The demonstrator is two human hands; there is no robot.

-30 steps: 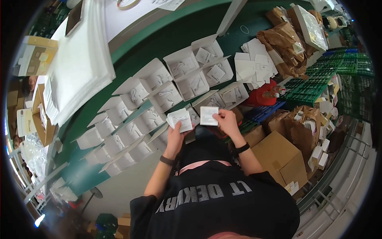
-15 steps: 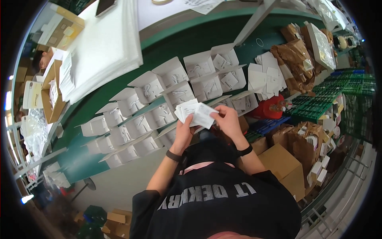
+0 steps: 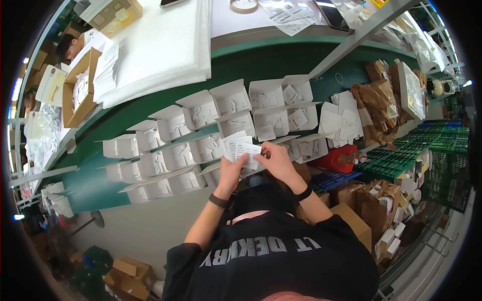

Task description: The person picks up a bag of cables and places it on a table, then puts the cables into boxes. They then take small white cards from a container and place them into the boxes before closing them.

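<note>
My left hand (image 3: 232,173) is closed on a fanned stack of white printed leaflets (image 3: 235,143), its thumb pressed across them. The fingers of my right hand (image 3: 277,160) pinch the edge of the front leaflet (image 3: 248,149). Just beyond the hands, open white boxes (image 3: 200,110) stand in slanting rows, many with a white cable (image 3: 197,113) inside. In two of the boxes at the right end lie folded papers (image 3: 291,94). My hands and the leaflets hide part of the nearest row.
The boxes stand on a green bench (image 3: 100,193). White foam sheets (image 3: 155,50) lie beyond them. To the right are loose white cards (image 3: 342,120), crumpled brown paper (image 3: 374,103), a red container (image 3: 336,159) and green crates (image 3: 401,143). A metal post (image 3: 364,36) crosses the bench. Another person sits far left.
The view has shifted, so the bench sits lower and farther right. My right hand has drawn closer to the fan, and the front leaflet lies flatter against the stack.
</note>
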